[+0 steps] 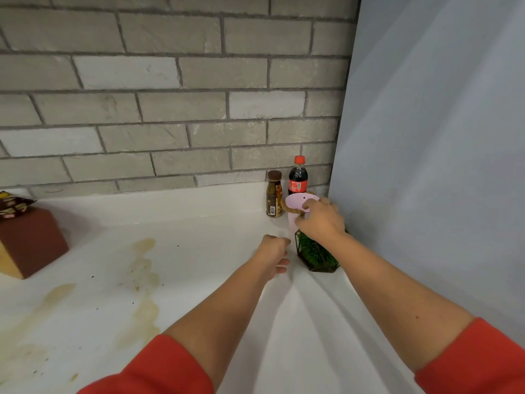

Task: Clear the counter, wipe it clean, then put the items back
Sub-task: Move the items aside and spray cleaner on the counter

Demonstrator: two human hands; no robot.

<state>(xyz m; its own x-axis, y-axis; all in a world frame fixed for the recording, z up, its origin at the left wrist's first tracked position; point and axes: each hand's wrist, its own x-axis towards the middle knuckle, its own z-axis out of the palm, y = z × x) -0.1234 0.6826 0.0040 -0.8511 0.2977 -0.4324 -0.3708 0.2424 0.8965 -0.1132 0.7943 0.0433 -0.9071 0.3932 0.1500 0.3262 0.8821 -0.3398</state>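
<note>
A pink bucket (pixel 295 204) with a rope handle stands at the back right of the white counter (pixel 199 223). My right hand (pixel 322 220) grips its rim and rope handle from above. My left hand (pixel 274 255) hovers just left of it, fingers loosely curled and holding nothing. A glass planter with green grass (pixel 315 255) stands in front of the bucket, partly hidden by my right wrist. A brown coffee bottle (pixel 274 194) and a cola bottle (pixel 297 176) stand behind the bucket by the brick wall.
Yellowish spill stains (pixel 142 268) and dark crumbs spread over the counter's left and middle. A brown box (pixel 31 241) with snack packets (pixel 11 204) on top sits at the far left. A grey wall (pixel 426 166) closes off the right side.
</note>
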